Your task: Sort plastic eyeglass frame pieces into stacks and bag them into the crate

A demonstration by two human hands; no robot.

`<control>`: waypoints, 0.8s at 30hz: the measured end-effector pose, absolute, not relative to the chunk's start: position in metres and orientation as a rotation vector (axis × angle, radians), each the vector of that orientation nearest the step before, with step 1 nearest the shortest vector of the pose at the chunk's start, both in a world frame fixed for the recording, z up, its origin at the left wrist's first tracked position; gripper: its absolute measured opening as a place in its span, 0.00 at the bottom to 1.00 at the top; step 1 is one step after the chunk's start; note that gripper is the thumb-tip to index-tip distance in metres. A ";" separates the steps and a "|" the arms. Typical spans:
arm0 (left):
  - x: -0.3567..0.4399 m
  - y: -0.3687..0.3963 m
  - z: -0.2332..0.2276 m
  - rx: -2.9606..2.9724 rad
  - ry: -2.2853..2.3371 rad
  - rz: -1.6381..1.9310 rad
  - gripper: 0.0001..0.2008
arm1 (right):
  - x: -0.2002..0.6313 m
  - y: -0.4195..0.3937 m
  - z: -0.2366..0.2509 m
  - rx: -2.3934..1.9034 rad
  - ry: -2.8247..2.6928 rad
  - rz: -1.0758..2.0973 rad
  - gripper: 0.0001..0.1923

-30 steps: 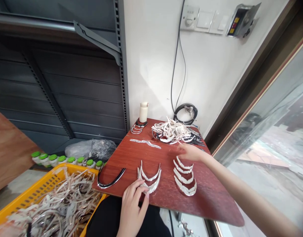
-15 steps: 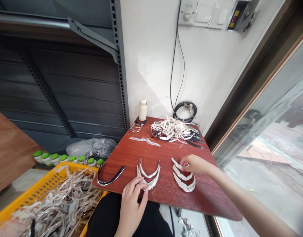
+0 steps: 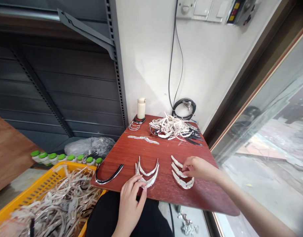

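Note:
My left hand (image 3: pixel 133 192) lies at the near edge of the red-brown table, fingers extended and slightly bent. Its fingertips touch the lower left of a small group of curved silvery-white strips (image 3: pixel 151 181). The ends of these strips point away from me. To the right, my right hand (image 3: pixel 197 168) is bent down with thumb and fingers close together at the right end of the middle curved strip (image 3: pixel 177 170) of three. The fingers cover that end. A top strip (image 3: pixel 176 161) lies above it and a nested lower strip (image 3: pixel 183 184) below.
A black curved strip (image 3: pixel 109 179) lies at the table's left. Farther back are a heap of pale strips (image 3: pixel 169 126), a flat wavy strip (image 3: pixel 143 139) and a cream bottle (image 3: pixel 141 108). A yellow basket (image 3: pixel 49 177) full of strips stands at left; glass (image 3: pixel 270 151) is at right.
My right hand has shifted from the top strip of the right group down to the middle one. My left hand stays by its strips. The view has moved slightly.

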State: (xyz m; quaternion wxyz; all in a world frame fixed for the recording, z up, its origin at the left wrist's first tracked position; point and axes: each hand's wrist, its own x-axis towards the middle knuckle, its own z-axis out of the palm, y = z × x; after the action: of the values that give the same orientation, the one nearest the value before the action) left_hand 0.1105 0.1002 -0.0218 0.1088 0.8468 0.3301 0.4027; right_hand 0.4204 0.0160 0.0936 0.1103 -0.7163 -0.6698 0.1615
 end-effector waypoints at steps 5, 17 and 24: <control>0.111 0.100 -0.021 2.493 0.986 1.176 0.06 | 0.412 0.011 0.085 -2.203 -1.954 0.497 0.08; 0.111 0.099 -0.022 2.470 0.990 1.154 0.06 | 0.397 -0.016 0.089 -2.280 -1.995 0.614 0.03; 0.111 0.098 -0.021 2.447 0.980 1.151 0.06 | 0.412 -0.005 0.088 -2.167 -1.860 0.458 0.21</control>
State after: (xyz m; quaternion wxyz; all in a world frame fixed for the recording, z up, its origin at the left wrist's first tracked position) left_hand 0.1113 0.0981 -0.0210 0.1325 0.8433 0.3376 0.3966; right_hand 0.4123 -0.0046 0.0878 0.1241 -0.7434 -0.6382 0.1570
